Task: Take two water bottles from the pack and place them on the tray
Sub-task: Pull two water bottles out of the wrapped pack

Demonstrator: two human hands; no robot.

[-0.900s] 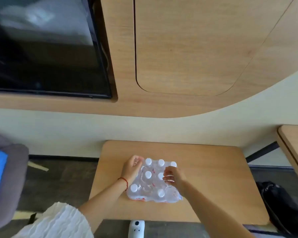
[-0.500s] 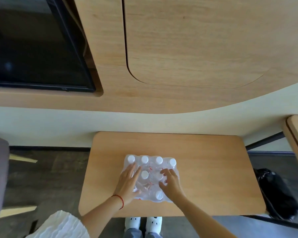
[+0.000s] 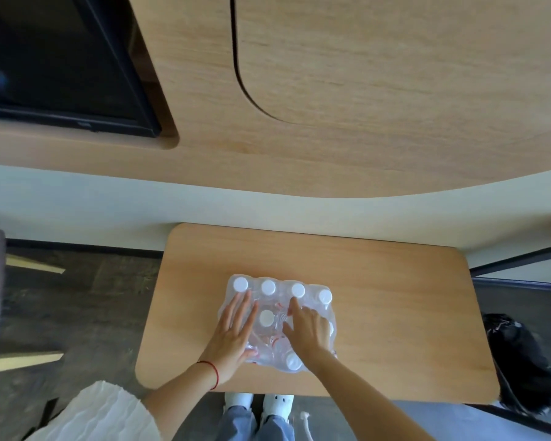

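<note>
A shrink-wrapped pack of water bottles (image 3: 279,305) with white caps stands near the front middle of a wooden table (image 3: 395,313). My left hand (image 3: 233,335) lies flat on the pack's left side, fingers spread and straight. My right hand (image 3: 309,329) rests on the pack's right side, its fingers curled down into the plastic wrap among the middle bottles. Both hands cover some of the caps. No tray is in view.
A black bag (image 3: 522,361) lies on the floor to the right of the table. A dark screen (image 3: 54,58) hangs on the wood-panelled wall at the upper left. My feet in white shoes (image 3: 258,404) stand under the table's front edge.
The view has tilted down and closer to the table. My hands went from the pack's upper edges to lying on top of it, and my right fingers have pressed into the wrap.
</note>
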